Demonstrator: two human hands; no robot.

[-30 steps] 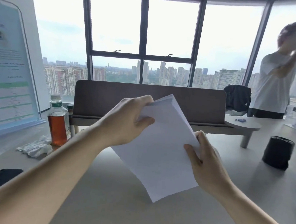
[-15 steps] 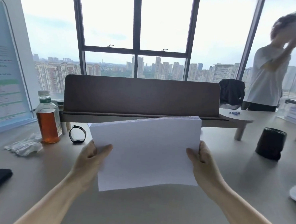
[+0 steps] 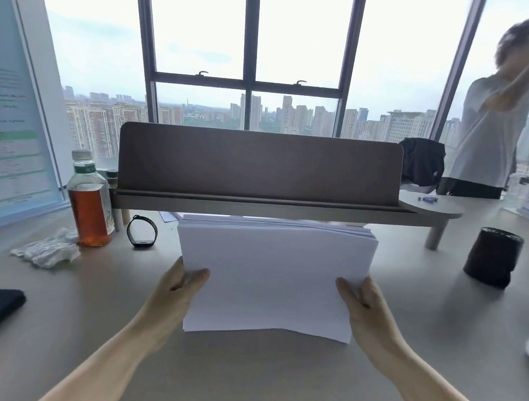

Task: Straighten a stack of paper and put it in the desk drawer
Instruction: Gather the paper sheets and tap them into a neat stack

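The left hand (image 3: 175, 291) and right hand (image 3: 364, 302) each clasp a side edge of the stack of paper (image 3: 272, 278), thumbs on the near face, holding it upright over the desk (image 3: 246, 379). Its bottom edge looks close to the desk top; whether it touches I cannot tell. The top edges fan unevenly just below the brown shelf riser (image 3: 259, 166). Bare desk lies in front of the stack and to either side. To the left stands a capped bottle (image 3: 89, 202) holding amber liquid, with a wristband (image 3: 142, 231) beside it. A black cup (image 3: 492, 257) sits well to the right; its contents are hidden.
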